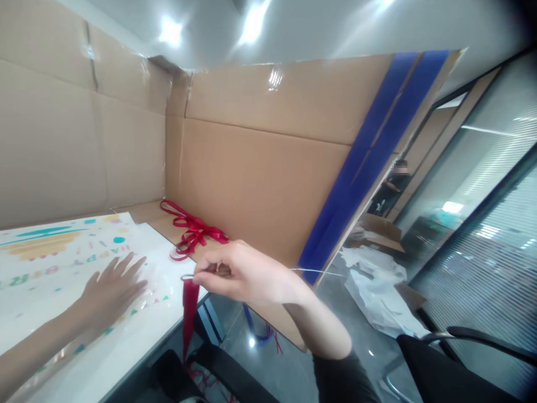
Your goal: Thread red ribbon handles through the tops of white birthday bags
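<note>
Has a sheet [42, 260] on the table [142, 327] at left, under the left hand [111, 288]; has a ribbon pile [195, 226] beyond the right hand [237, 274], before a cardboard wall [260, 173]; has paper [373, 282] on the floor [356, 341] at right, behind a chair [436, 369].

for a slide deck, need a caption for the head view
Right hand pinching a dangling red ribbon, left hand spread over printed sheet

A: What is carried by the white worktop [113, 361]?
B: A printed sheet [54, 280] is spread flat across it; red ribbon [195, 229] is laid in loops along brown cardboard [145, 212] at its far edge.
A: And by the grey floor [356, 322]?
B: Crumpled white sheets [377, 296] are seen, with an open carton [380, 230] behind.
</note>
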The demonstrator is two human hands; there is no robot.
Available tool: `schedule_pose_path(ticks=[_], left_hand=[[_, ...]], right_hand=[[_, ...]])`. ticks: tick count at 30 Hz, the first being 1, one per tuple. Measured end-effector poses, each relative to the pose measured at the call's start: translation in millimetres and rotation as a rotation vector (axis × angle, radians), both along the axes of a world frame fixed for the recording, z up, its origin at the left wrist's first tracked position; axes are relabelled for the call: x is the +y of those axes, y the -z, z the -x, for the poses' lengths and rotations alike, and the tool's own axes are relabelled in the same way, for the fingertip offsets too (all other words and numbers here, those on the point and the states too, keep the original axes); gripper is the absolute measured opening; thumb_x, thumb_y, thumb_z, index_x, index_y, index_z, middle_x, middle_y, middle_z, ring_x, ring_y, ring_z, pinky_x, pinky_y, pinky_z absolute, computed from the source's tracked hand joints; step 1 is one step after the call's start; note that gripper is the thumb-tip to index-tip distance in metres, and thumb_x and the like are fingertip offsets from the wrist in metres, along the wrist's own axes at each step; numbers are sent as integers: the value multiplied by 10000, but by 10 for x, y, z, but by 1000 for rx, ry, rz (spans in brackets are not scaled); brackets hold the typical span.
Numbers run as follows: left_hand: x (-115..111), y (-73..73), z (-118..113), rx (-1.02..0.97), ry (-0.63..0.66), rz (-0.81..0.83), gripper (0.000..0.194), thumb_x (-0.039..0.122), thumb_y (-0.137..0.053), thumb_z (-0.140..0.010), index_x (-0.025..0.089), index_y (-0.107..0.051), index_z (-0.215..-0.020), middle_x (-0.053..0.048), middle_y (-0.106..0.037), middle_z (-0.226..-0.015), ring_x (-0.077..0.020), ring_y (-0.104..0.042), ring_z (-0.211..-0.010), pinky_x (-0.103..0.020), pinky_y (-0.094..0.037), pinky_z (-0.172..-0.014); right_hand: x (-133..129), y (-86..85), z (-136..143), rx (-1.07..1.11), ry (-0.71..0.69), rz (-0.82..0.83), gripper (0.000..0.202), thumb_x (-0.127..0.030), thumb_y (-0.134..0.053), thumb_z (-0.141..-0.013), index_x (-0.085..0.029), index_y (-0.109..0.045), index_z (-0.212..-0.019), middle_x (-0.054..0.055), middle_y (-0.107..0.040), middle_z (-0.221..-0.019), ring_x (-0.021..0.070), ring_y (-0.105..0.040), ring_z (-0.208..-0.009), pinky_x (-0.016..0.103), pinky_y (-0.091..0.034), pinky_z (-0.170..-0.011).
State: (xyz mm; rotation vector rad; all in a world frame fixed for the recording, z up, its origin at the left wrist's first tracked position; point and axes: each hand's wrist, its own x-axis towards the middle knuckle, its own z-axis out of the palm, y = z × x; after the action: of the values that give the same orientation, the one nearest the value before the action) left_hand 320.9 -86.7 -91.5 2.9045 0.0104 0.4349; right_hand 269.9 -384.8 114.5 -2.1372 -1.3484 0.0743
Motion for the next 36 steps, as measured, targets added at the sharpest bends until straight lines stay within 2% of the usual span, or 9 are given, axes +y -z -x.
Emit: schedule_pose_path(ticks=[2,4,8,11,15,18,23,28,36], left_hand=[[52,172,-49,179,15,-52,491,372,-262,-927,232,-381,-1382,-62,-263,-1485,-318,-214,-1363,-568,-184,-1018],[115,247,-20,278,50,-66,468,339,-258,-932,266,-385,-1377,-51,-295,-1475,-305,-220,-1362,-579,-169,-1011],[152,100,147,372,125,-59,437,351,-378,-882,242,-477,-1293,-81,-404,-1410,-286,-321,-1295,-467,-295,-970],[15,-52,178,320,248,-7,276,276,-454,-832,134,-624,-996,-132,-581,-1104,-273,-509,-1033,-363,-380,-860],[-200,-21,51,186,252,188,229,275,-447,-875,154,-600,-995,-91,-556,-1059,-225,-499,-989,-318,-371,-871],[-250,71,38,180,247,314,196,275,-543,-830,181,-594,-995,-63,-547,-1042,-233,-478,-997,-335,-372,-867],[-121,154,208,177,259,484,164,238,-543,-823,179,-559,-976,-61,-495,-1130,-195,-480,-1053,-295,-379,-920],[-29,148,296,269,277,532,160,231,-619,-789,172,-548,-920,-56,-530,-1124,-212,-516,-1067,-315,-399,-923],[-82,92,219,207,175,572,89,160,-653,-778,161,-605,-704,-26,-603,-988,-200,-530,-1024,-305,-420,-865]], right_hand=[[-127,20,16,67,31,76,176,-221,-496,-891,-133,-627,-813,-41,-516,-617,59,-408,-508,179,-333,-496],[-220,109,-25,144,96,134,190,-227,-486,-893,-136,-641,-831,-36,-532,-618,60,-409,-503,182,-327,-483],[-257,452,-277,278,203,224,196,-244,-498,-875,-142,-626,-766,-33,-538,-624,63,-419,-530,186,-327,-499],[-108,756,-535,327,223,349,212,-253,-496,-858,-138,-609,-721,-25,-521,-612,73,-409,-539,202,-312,-502],[243,1044,-843,348,225,460,248,-292,-477,-858,-137,-614,-720,1,-544,-657,95,-419,-578,222,-304,-521],[485,1171,-1011,372,206,486,254,-291,-478,-852,-129,-594,-694,-3,-512,-635,95,-389,-562,226,-281,-509],[748,1412,-1166,441,132,474,235,-250,-476,-838,-127,-576,-665,-16,-474,-603,92,-369,-550,223,-279,-508],[938,1621,-1192,517,80,421,239,-267,-485,-839,-129,-606,-686,5,-541,-653,107,-428,-597,227,-305,-538],[1075,1774,-1286,588,7,393,218,-241,-498,-827,-124,-639,-709,30,-607,-706,131,-497,-657,234,-352,-589]])
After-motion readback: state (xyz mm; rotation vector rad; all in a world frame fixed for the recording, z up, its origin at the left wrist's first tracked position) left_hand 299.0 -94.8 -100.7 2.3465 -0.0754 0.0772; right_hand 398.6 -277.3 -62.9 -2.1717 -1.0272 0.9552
